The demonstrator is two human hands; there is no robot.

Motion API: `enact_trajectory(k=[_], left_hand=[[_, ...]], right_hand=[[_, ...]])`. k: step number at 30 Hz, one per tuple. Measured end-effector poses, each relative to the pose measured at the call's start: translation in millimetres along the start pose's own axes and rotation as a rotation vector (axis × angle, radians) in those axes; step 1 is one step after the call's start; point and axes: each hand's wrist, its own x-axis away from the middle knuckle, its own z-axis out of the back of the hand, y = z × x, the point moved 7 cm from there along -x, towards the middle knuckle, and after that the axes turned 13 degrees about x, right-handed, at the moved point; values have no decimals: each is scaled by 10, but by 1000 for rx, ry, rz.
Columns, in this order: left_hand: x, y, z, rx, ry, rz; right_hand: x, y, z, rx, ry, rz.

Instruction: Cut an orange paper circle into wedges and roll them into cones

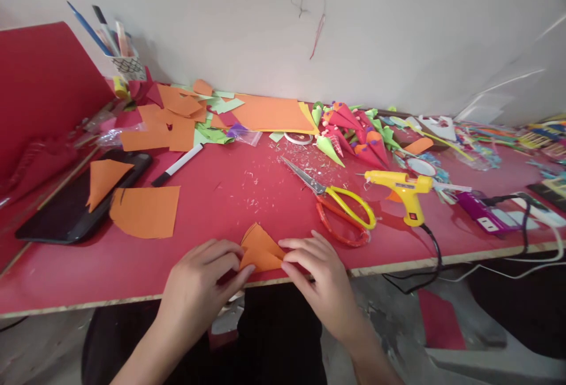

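Between my hands, at the front edge of the red table, is a piece of orange paper (260, 249) that looks partly folded or curled. My left hand (206, 273) pinches its left corner between thumb and fingers. On the other side, my right hand (316, 273) has its thumb and fingertips closed on the right corner. Scissors (329, 193) with one yellow and one red handle lie just beyond my right hand. A flat orange paper piece (145, 211) with a rounded corner rests to the left, near a folded orange piece (106, 180).
The folded piece lies on a black phone (84, 202). A marker (178, 165), a yellow glue gun (404, 187) with its cord, and a purple power strip (484, 211) lie around. Paper scraps (177, 111) and small red and green paper cones (349, 128) line the wall.
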Motion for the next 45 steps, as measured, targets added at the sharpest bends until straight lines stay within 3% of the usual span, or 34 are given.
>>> enact_trajectory(k=[6,13,22,33,45], left_hand=[[16,-60,-35,-23,-23,48],[0,-22,-70,43,-199,-49],[36,21,-30,50,-84,-103],[15,-65,-15,28,26,105],[25,-95,-59,-20,16,187]], right_hand=[[-7,-42,-18,36,36,-38],[-11,-62,-24,65,55,-9],[49,-54,-3,29,138,46],[34,-21,-32,42,212,-153],[-16,-24,-69,75,155,-151]])
